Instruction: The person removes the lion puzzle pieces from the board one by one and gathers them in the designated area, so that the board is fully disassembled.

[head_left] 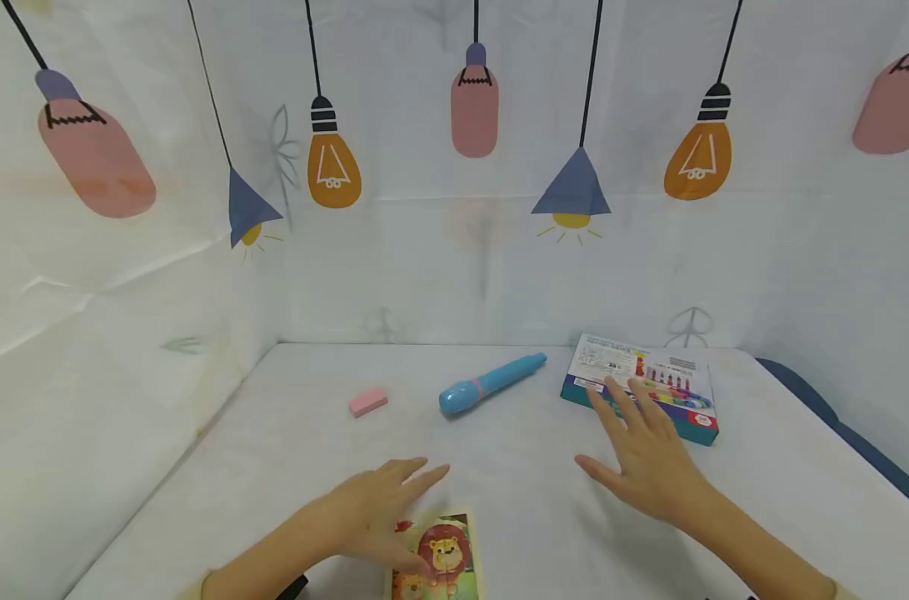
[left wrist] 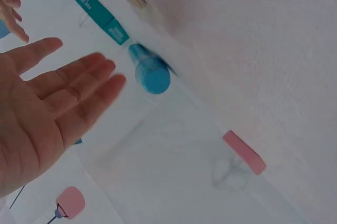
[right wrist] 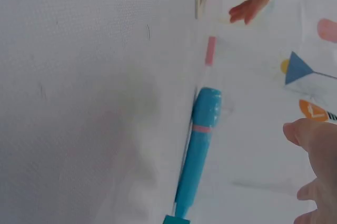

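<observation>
My left hand (head_left: pixel 375 514) hovers with spread fingers over a small wooden picture board (head_left: pixel 457 575) with a lion on it, hiding part of it. In the left wrist view, that palm (left wrist: pixel 31 124) holds nothing. My right hand (head_left: pixel 652 467), fingers spread, is above the table, its fingertips overlapping the near edge of a flat printed box (head_left: pixel 649 383) in the head view. Beyond and between the hands lies a blue, flashlight-shaped object (head_left: pixel 491 383) with a pink band. A pink rectangular block (head_left: pixel 367 402) lies to its left.
A white cloth covers the table (head_left: pixel 289 450). Behind it hangs a white sheet (head_left: pixel 424 275) printed with lamps and bulbs. A dark blue chair-like edge (head_left: pixel 859 442) shows beyond the table's right side.
</observation>
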Motion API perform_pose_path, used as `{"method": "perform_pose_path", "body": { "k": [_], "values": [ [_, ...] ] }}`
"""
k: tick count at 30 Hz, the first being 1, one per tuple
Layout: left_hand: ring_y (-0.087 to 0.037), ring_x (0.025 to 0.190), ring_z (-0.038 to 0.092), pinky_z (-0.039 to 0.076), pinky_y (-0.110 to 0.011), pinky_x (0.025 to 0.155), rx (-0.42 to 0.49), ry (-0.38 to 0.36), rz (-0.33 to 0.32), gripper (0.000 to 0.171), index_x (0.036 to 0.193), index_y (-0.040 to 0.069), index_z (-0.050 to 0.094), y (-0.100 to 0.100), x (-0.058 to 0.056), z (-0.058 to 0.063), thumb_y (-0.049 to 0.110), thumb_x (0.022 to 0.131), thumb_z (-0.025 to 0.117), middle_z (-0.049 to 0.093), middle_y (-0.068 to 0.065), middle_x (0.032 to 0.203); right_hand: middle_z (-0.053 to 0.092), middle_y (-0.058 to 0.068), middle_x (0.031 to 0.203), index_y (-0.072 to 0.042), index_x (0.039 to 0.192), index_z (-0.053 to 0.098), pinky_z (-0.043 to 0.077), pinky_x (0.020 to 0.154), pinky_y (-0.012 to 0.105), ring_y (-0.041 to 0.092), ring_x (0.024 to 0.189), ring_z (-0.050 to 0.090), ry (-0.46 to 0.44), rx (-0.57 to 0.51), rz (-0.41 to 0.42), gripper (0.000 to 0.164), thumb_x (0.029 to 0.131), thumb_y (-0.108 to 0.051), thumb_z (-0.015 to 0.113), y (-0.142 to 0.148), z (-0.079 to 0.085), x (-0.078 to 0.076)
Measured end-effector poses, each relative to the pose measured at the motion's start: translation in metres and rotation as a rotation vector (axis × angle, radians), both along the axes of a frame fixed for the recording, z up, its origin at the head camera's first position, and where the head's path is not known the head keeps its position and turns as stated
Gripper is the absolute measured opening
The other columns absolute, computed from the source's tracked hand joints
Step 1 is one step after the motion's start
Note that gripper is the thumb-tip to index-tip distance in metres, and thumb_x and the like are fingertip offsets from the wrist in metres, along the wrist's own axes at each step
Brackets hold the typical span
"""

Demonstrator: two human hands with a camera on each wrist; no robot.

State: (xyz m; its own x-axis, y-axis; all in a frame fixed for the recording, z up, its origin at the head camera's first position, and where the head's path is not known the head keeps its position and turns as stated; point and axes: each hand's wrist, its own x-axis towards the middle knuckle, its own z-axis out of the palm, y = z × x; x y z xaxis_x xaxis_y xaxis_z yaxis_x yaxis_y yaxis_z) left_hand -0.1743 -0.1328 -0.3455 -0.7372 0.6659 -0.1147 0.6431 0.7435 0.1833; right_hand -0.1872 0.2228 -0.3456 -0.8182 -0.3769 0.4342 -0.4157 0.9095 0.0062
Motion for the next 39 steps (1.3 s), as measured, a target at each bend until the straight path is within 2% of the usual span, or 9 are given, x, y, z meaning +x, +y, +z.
{"method": "perform_pose_path", "body": {
  "k": [2,6,10,14,18,24,30,39],
  "values": [
    [-0.021,0.119,0.042,0.046,-0.041,0.084,-0.005,-0.047,-0.017,0.096,0.145,0.025,0.025,0.001,0.001,-0.002,0.07,0.068,0.06,0.039,-0.008,0.135,0.02,0.02,0.146,-0.007,0.142,0.03,0.016,0.099,0.062,0.045,0.132,0.008,-0.02,-0.005,0.0,0.082,0.082,-0.056,0.055,-0.003,0.0,0.0],
    [-0.019,0.116,0.041,0.047,-0.033,0.082,-0.022,-0.1,-0.096,0.096,0.144,0.02,0.027,0.001,0.001,-0.008,0.066,0.068,0.064,0.039,-0.007,0.131,0.022,0.021,0.145,-0.01,0.141,0.031,0.019,0.096,0.065,0.048,0.13,0.012,-0.09,-0.042,-0.015,0.078,0.083,-0.055,0.056,-0.012,-0.001,0.002],
    [-0.024,0.123,0.034,0.046,-0.034,0.085,-0.04,-0.138,-0.177,0.095,0.144,0.018,0.028,-0.001,0.001,-0.012,0.064,0.069,0.066,0.034,-0.011,0.136,0.029,0.022,0.142,-0.01,0.14,0.033,0.02,0.095,0.066,0.048,0.128,0.019,-0.14,-0.094,0.003,0.072,0.085,-0.051,0.056,-0.023,-0.002,0.008],
    [-0.026,0.127,0.032,0.044,-0.037,0.089,-0.04,-0.19,-0.2,0.085,0.142,0.023,0.032,-0.001,0.002,-0.015,0.058,0.073,0.066,0.03,-0.011,0.143,0.029,0.022,0.142,-0.01,0.139,0.034,0.019,0.097,0.064,0.048,0.128,0.02,-0.159,-0.147,0.047,0.068,0.086,-0.045,0.058,-0.033,-0.002,0.01],
    [-0.021,0.124,0.038,0.043,-0.037,0.09,-0.06,-0.171,-0.203,0.072,0.138,0.029,0.039,0.001,0.002,-0.015,0.051,0.076,0.067,0.035,-0.005,0.141,0.027,0.02,0.143,-0.012,0.14,0.031,0.019,0.097,0.065,0.046,0.129,0.017,-0.179,-0.179,0.091,0.067,0.086,-0.038,0.061,-0.042,0.0,0.009],
    [-0.018,0.121,0.041,0.042,-0.038,0.091,-0.067,-0.161,-0.181,0.067,0.135,0.03,0.043,0.002,0.002,-0.015,0.05,0.076,0.067,0.039,-0.003,0.138,0.024,0.018,0.145,-0.013,0.141,0.031,0.022,0.097,0.063,0.041,0.132,0.014,-0.204,-0.204,0.133,0.067,0.086,-0.032,0.063,-0.057,0.0,0.007],
    [-0.024,0.123,0.041,0.041,-0.039,0.092,-0.047,-0.101,-0.234,0.067,0.137,0.025,0.042,-0.002,0.002,-0.016,0.051,0.078,0.064,0.039,-0.009,0.139,0.024,0.016,0.146,-0.013,0.141,0.031,0.023,0.098,0.061,0.039,0.133,0.014,-0.237,-0.217,0.182,0.067,0.086,-0.032,0.063,-0.071,-0.005,0.006],
    [-0.024,0.123,0.041,0.042,-0.04,0.092,-0.048,-0.08,-0.226,0.08,0.14,0.024,0.038,0.004,0.005,-0.022,0.057,0.071,0.064,0.039,-0.009,0.139,0.027,0.01,0.145,-0.015,0.141,0.033,0.031,0.1,0.049,0.027,0.13,0.026,-0.31,-0.199,0.246,0.063,0.087,-0.036,0.06,-0.083,-0.014,0.007]
  ]
}}
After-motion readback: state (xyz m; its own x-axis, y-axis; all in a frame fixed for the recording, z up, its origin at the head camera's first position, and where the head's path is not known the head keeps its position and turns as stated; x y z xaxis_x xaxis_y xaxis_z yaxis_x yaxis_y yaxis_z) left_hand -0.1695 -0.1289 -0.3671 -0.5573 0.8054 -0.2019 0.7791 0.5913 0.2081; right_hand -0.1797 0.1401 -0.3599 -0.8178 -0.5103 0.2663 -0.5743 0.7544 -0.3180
